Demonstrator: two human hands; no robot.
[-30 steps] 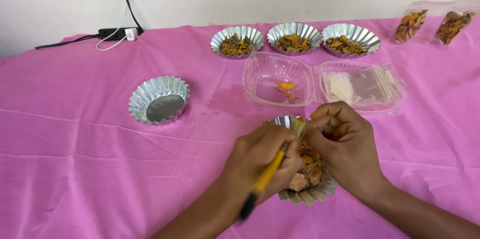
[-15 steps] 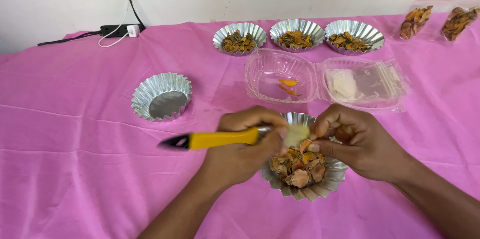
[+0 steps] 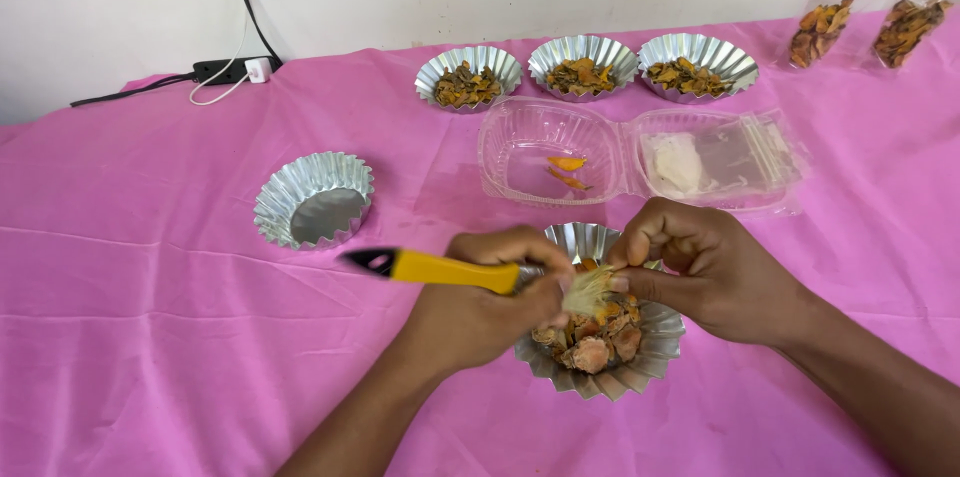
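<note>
My left hand (image 3: pixel 478 309) grips a small brush with a yellow handle (image 3: pixel 450 270), its black end pointing left and its pale bristles (image 3: pixel 588 289) over a fluted foil cup (image 3: pixel 660 349). The cup holds brownish-orange dried pieces (image 3: pixel 592 341). My right hand (image 3: pixel 708 273) is curled just right of the bristles, fingertips pinched together against them; whether a small piece sits between those fingers is hidden. Both hands hover over the cup on the pink tablecloth (image 3: pixel 150 337).
An empty foil cup (image 3: pixel 314 201) stands at left. Three filled foil cups (image 3: pixel 582 63) line the back. An open clear clamshell box (image 3: pixel 640 153) lies behind my hands with orange bits and something white. Two clear packets (image 3: pixel 868 27) sit far right; a power strip (image 3: pixel 232 69) sits far left.
The brush swung from pointing down toward me to lying level with its black end pointing left. The bristles now meet my right fingertips over the cup. Both hands stayed over the cup.
</note>
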